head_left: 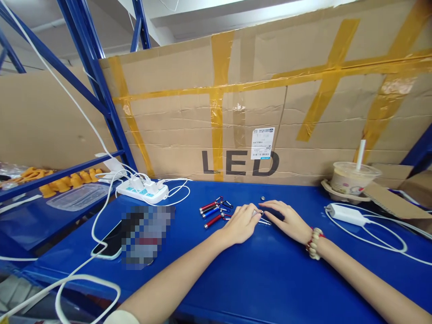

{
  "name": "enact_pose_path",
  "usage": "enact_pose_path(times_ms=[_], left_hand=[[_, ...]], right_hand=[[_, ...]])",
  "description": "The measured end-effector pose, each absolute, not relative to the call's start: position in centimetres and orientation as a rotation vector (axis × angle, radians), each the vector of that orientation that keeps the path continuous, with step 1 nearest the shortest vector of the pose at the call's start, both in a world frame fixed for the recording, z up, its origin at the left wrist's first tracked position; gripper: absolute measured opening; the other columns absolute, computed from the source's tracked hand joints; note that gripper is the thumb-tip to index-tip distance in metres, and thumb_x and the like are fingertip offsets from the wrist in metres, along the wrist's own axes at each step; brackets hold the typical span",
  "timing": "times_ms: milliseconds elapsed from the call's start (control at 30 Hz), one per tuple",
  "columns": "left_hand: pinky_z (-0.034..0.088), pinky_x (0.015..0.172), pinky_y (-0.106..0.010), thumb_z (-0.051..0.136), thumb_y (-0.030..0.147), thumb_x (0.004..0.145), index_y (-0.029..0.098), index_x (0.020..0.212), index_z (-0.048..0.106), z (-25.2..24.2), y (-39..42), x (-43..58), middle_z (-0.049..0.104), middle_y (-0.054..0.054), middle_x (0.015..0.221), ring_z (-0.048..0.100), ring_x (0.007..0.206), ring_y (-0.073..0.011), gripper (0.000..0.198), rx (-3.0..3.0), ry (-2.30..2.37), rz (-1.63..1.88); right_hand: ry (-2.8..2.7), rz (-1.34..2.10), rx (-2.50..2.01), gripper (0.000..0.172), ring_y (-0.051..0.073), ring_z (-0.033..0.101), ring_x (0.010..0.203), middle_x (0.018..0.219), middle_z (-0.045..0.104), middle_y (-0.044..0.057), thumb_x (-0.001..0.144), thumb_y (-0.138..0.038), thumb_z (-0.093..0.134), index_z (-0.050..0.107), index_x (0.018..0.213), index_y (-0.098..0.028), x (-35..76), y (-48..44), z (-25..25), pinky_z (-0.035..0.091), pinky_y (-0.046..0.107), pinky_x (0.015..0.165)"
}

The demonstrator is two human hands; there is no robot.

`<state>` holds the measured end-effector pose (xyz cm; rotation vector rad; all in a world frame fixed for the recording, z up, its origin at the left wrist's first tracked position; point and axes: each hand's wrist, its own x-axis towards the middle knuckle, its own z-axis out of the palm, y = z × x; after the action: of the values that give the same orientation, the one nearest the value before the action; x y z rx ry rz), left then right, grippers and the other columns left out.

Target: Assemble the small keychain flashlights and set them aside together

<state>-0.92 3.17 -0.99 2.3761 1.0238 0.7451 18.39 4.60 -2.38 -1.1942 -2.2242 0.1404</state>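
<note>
My left hand [242, 223] is closed around a small, mostly hidden keychain flashlight; a pale bit of body and a dark end show at the fingertips. A silver carabiner clip [265, 221] sticks out beneath that hand. Just to the right, my right hand [286, 220] has its fingers stretched out, thumb and index tips apart near the flashlight's dark end. Behind the hands lies a small silver ring-shaped part [262, 198]. Left of my left hand are several small flashlights with clips: red ones [213, 221], a blue one [211, 212] and a black one.
A white power strip [143, 191] with plugs and cables sits at the back left. A phone [111, 240] lies in front of it, beside a blurred-out patch. A drink cup [353, 177] with a straw and a white adapter [347, 214] are at right. Cardboard [175, 135] stands behind.
</note>
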Motion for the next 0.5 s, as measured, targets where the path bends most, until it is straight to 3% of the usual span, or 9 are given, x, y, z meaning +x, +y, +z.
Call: enact_pose_path(times_ms=[500], left_hand=[[0.034, 0.077, -0.029, 0.029, 0.032, 0.091, 0.019, 0.086, 0.045, -0.58, 2.86, -0.59, 0.054, -0.001, 0.086, 0.047, 0.082, -0.0149, 0.022, 2.435, 1.116, 0.917]], right_hand=[[-2.308, 0.239, -1.115, 0.025, 0.018, 0.054, 0.091, 0.096, 0.063, 0.005, 0.086, -0.033, 0.043, 0.063, 0.093, -0.021, 18.52, 4.23, -1.78, 0.041, 0.035, 0.083]])
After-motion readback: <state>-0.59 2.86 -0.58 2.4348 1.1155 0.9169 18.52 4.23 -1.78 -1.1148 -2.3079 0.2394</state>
